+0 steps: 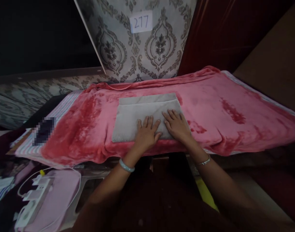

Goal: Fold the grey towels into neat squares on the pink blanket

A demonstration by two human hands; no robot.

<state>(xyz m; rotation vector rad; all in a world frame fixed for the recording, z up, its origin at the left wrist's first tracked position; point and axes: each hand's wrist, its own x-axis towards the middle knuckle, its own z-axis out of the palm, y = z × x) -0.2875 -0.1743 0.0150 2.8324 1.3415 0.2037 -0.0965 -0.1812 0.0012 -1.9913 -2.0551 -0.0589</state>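
Note:
A folded grey cloth (pixel 133 116) lies flat on a pink and red plush blanket (pixel 205 103). Its far part shows a straight fold line running across it. My left hand (pixel 148 130) rests palm down on the near middle of the cloth, fingers spread. Further right, my right hand (pixel 176 125) is also laid flat on the cloth, close to its right edge, with the fingers apart. Neither hand grips anything. The palms cover parts of the cloth beneath them.
At the left end of the blanket lies a dark pixelated object (pixel 44 131). A white power strip (pixel 33 203) with cables sits low at left on a pink surface (pixel 58 193). Behind stand a large dark screen (pixel 41 35) and a patterned wall with a paper (pixel 141 22) marked 277.

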